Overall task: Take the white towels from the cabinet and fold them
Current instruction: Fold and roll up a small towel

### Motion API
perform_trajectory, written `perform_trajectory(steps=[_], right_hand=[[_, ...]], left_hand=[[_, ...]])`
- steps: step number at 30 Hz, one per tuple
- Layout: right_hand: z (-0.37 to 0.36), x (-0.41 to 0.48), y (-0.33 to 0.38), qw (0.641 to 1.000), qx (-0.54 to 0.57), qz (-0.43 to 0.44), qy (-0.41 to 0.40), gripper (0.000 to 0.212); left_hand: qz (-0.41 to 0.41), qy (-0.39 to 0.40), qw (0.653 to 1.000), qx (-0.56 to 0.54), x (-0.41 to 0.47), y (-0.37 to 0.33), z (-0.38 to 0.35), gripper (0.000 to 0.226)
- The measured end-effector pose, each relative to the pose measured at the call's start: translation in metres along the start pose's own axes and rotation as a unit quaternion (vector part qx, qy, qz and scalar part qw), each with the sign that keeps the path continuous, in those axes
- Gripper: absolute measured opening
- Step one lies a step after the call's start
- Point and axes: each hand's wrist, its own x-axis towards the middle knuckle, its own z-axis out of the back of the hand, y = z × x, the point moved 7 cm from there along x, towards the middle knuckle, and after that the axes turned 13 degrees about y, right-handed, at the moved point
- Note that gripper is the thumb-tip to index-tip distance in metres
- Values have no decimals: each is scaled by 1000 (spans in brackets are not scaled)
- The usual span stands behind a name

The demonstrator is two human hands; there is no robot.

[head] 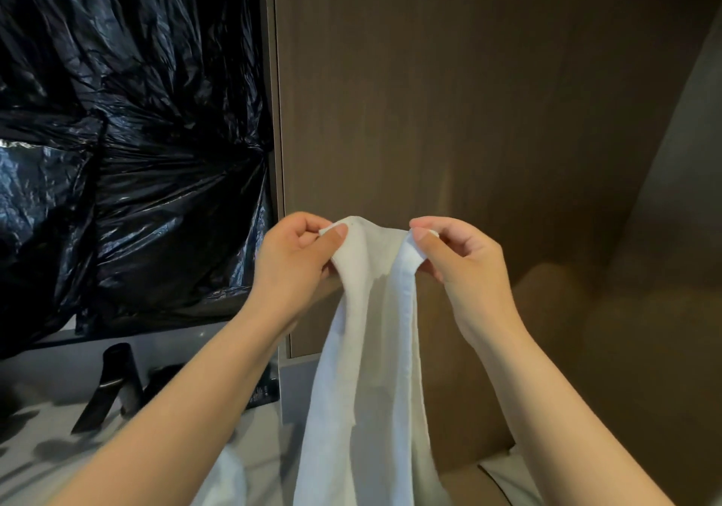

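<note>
Holding a white towel (pixel 363 369) up by its top edge, both hands raised before a brown cabinet panel (pixel 469 95).

Head view: the left hand (pixel 291 261) pinches one top corner between thumb and curled fingers; the right hand (pixel 459 259) pinches the other the same way, the two hands near each other. The towel hangs down between the forearms in long folds. Crinkled black plastic sheeting (pixel 129 134) covers the area at left, with a dark faucet-like fixture (pixel 113 380) below it.
</note>
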Motion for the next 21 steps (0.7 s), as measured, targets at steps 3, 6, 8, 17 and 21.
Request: perform_trajectory(steps=[3,6,8,17,21], right_hand=[[-17,-9,-4,999,-2,-11,35,8],[-27,-14,-8,997,-2,-18,71,11],[-32,-18,-13,993,22,-32,115,16],[-41,-25,-17,982,34,-10,186,20],[-41,-17,-16,986,-98,-12,135,13]], left_hand=[[15,18,999,-49,-13,8,-10,7],[28,38,996,-74,-24,15,-14,6],[37,49,993,-98,-32,20,-12,11],[48,73,983,-162,-51,33,-12,16],[40,81,986,-140,-52,33,-10,16]])
